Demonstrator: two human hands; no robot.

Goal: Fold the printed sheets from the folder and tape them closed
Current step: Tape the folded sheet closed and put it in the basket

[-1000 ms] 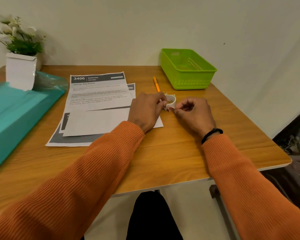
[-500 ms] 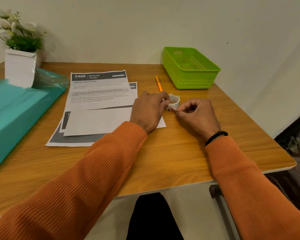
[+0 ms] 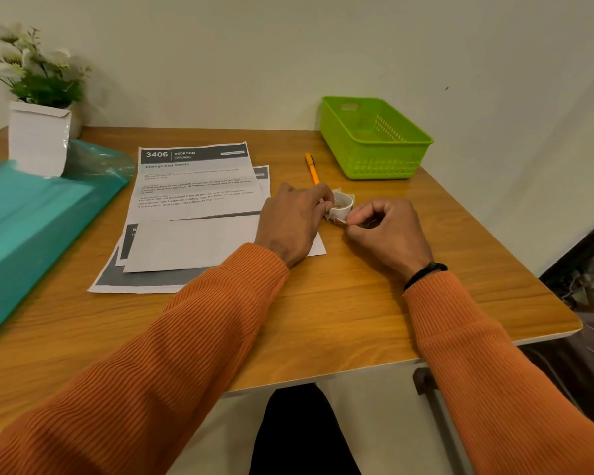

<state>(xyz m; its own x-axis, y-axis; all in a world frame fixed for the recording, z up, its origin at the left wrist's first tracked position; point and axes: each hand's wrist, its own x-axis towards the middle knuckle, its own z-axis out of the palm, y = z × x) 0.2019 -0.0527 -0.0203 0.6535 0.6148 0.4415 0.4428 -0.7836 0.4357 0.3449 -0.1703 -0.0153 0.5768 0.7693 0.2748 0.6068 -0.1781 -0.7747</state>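
Several printed sheets (image 3: 192, 214) lie stacked on the wooden table; the top one is folded over and shows a "3406 Bedroom" heading. Just right of the stack stands a small white roll of tape (image 3: 343, 203). My left hand (image 3: 294, 224) rests on the sheets' right edge and holds the roll with its fingertips. My right hand (image 3: 383, 231) pinches the loose end of the tape at the roll's near side. A teal folder (image 3: 24, 228) lies at the left of the table.
A green plastic basket (image 3: 374, 138) sits at the back right. An orange pen (image 3: 312, 168) lies between the sheets and the basket. A white pot with flowers (image 3: 38, 138) stands at the back left on the folder. The table's right edge (image 3: 546, 334) is near.
Both hands stay at the tape roll with almost no movement; the right thumb and finger have closed a little more tightly on the tape end. The camera has shifted slightly.
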